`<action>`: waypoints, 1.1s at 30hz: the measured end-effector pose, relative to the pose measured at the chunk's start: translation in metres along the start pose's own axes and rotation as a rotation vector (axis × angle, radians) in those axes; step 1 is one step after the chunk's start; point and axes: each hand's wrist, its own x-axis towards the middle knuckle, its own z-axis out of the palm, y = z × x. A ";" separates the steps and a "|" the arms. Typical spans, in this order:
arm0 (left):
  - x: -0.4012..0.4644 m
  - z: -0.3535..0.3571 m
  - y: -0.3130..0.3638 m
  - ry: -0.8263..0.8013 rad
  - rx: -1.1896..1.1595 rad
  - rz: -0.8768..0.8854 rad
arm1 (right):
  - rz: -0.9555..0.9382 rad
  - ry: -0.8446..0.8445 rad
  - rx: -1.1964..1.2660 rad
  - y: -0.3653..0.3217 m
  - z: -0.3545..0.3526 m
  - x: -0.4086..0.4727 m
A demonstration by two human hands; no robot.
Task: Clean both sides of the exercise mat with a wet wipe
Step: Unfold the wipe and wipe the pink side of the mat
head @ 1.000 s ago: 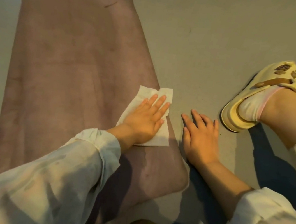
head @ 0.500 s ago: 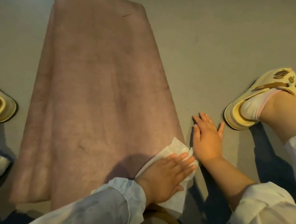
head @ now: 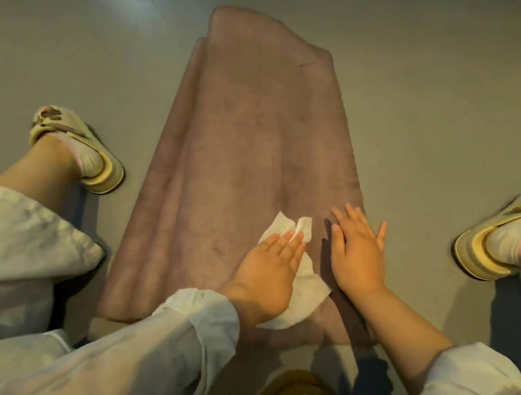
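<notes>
A: Where's the mat [head: 249,169]?

B: Flat on the grey floor [head: 449,89], running straight away from the person, between the two feet. Dusty pink. Far end looks doubled over, with a second edge showing along its left side.

A: Wipe [head: 303,289]?

B: White, crumpled, on the mat's near right part. Left hand [head: 271,271] lies on top of it, palm down. Part of the wipe sticks out past the fingertips, part to the right of the palm.

A: Left fingers?

B: Straight, close together, pressing flat on the wipe. No pinch. Thumb not visible from this angle.

A: Right hand [head: 357,253]?

B: Palm down on the mat near its right edge, just beside the wipe. Holds nothing. Fingers straight, slightly spread, thumb set out to the right. Can't tell whether it touches the wipe.

A: Hands apart?

B: Yes, narrow gap with shadow between them.

A: Anything else in frame?

B: Cream clog on the left foot [head: 76,150], on the floor left of the mat. Matching clog on the right foot [head: 505,236], right of the mat, partly cut by the frame edge. Both over pale socks. Light loose sleeves and trouser legs. A brownish round object [head: 293,390] at the bottom edge, below the mat's near end, too cropped to identify.
</notes>
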 end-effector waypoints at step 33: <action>-0.152 0.097 -0.176 0.234 -0.746 -0.799 | -0.531 -0.262 -0.252 -0.159 0.056 -0.032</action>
